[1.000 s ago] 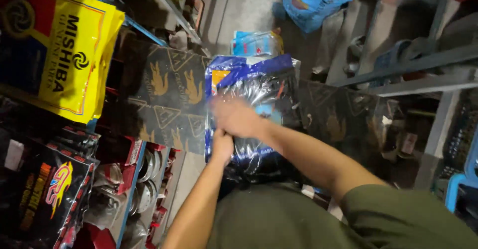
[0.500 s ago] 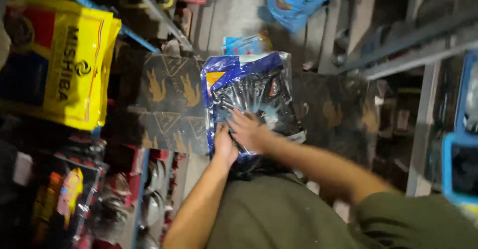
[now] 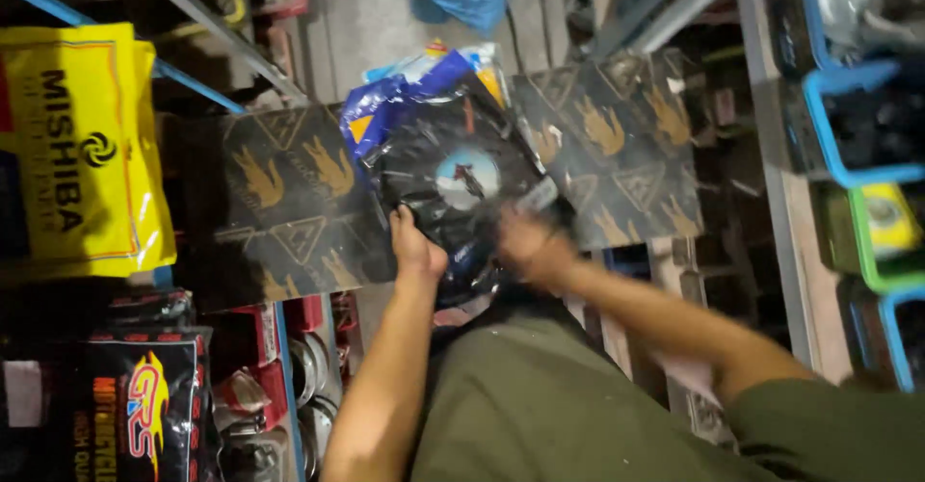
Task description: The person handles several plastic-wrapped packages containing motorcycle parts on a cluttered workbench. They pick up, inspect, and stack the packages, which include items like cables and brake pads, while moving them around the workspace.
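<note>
You are bagging the black glossy packet: it lies on the dark patterned boxes before you, half inside the blue plastic bag. Your left hand has its fingers closed on the packet's near edge; your right hand is blurred, so its grip cannot be told. The next move likely calls for steadying the packet

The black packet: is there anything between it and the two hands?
Nothing visible stands between them. The left hand grips the black packet at its lower left edge, and the right hand, blurred, is at its lower right edge. The packet lies over a dark patterned box.
</note>
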